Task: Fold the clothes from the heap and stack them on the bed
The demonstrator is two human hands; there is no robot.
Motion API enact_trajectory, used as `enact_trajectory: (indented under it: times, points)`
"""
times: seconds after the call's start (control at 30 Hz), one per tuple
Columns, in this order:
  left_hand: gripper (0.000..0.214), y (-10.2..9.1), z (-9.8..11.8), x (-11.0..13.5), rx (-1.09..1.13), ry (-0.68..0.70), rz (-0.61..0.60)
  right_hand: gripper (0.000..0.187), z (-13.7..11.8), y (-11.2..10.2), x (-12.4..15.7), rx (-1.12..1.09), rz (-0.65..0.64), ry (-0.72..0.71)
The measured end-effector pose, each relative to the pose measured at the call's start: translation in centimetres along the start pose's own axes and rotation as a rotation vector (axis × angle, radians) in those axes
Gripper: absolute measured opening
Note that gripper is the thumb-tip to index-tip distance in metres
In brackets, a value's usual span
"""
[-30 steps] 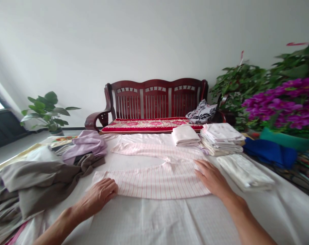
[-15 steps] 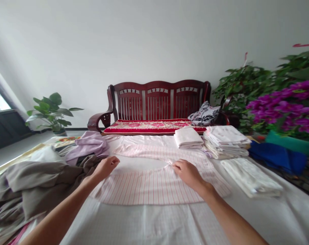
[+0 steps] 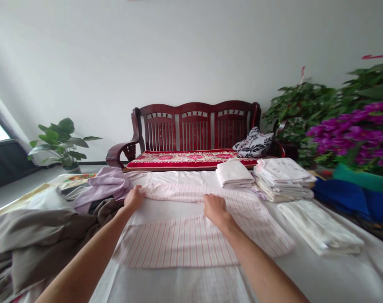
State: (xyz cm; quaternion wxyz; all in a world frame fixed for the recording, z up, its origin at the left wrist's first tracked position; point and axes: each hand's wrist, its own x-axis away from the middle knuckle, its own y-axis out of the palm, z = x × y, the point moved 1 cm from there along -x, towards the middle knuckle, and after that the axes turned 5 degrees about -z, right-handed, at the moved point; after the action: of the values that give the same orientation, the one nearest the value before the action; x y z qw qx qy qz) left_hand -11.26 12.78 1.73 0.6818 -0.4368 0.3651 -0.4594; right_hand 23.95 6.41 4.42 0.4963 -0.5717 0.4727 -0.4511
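Pale pink striped pants (image 3: pixel 181 243) lie flat in front of me, the two legs pointing left and the waist end at the right. My left hand (image 3: pixel 135 198) is closed at the hem end of the far leg, pinching its edge. My right hand (image 3: pixel 215 208) is closed on the cloth near the crotch, where the two legs meet; its fingertips are partly hidden behind the knuckles. A white cloth (image 3: pixel 178 286) under the pants covers the table.
Left lies a heap of grey-brown clothes (image 3: pixel 49 235) with a lilac garment (image 3: pixel 105 185). On the right are a folded white cloth (image 3: pixel 234 173), a folded stack (image 3: pixel 282 179) and another folded piece (image 3: pixel 319 227). Behind stands a wooden bench (image 3: pixel 191 130); potted plants flank it.
My left hand has moved up to the far leg's hem and closed on it. My right hand has shifted slightly left, still at the crotch. The view has tilted a little.
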Motion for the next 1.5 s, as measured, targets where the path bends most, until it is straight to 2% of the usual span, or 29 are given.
enact_trajectory:
  times: [0.17,0.37,0.43,0.53,0.57,0.63,0.7,0.77,0.83,0.9,1.0,1.13,1.3,1.4,1.5]
  points:
    - [0.037,0.2,-0.2,-0.4,0.016,-0.075,0.024,0.023,1.2,-0.3,-0.2,-0.154,0.02,-0.075]
    - [0.041,-0.6,-0.3,0.0,-0.029,-0.05,0.087,0.014,2.7,0.6,0.3,-0.358,-0.075,-0.261]
    - [0.043,-0.7,0.3,0.5,-0.055,0.03,0.124,0.019,2.9,0.9,0.3,-0.412,-0.012,-0.281]
    - [0.04,-0.1,1.6,1.4,-0.064,0.251,0.104,0.029,2.6,1.4,0.4,-0.454,0.135,-0.363]
    - [0.039,0.3,1.9,1.7,-0.061,0.336,0.069,0.032,2.4,1.6,0.6,-0.438,0.14,-0.41]
    - [0.037,1.3,2.1,2.1,-0.057,0.487,-0.013,0.04,2.1,2.0,1.1,-0.363,0.073,-0.489]
    - [0.04,2.2,1.7,2.3,-0.083,0.587,-0.068,0.044,1.9,2.3,1.7,-0.297,0.012,-0.521]
    - [0.045,2.7,1.0,2.3,-0.127,0.645,-0.101,0.043,1.8,2.4,2.1,-0.269,0.025,-0.516]
    - [0.047,2.6,0.5,2.2,-0.159,0.682,-0.119,0.039,1.8,2.4,2.4,-0.256,0.093,-0.498]
    - [0.043,2.0,0.4,2.1,-0.162,0.684,-0.109,0.031,1.6,2.5,2.5,-0.232,0.172,-0.453]
    - [0.032,1.1,0.7,2.1,-0.165,0.617,-0.081,0.017,0.9,2.6,2.4,-0.16,0.243,-0.345]
    - [0.022,0.7,1.0,2.1,-0.184,0.522,-0.072,0.015,0.2,3.0,1.9,-0.089,0.261,-0.258]
    - [0.025,0.4,1.3,1.7,-0.195,0.445,-0.072,0.019,0.8,3.2,1.2,-0.208,0.28,-0.281]
    - [0.03,-0.1,1.7,1.6,-0.205,0.422,-0.097,0.024,1.3,2.9,1.3,-0.3,0.239,-0.312]
    - [0.033,0.0,2.6,2.1,-0.2,0.435,-0.104,0.027,1.5,2.8,1.9,-0.356,0.253,-0.307]
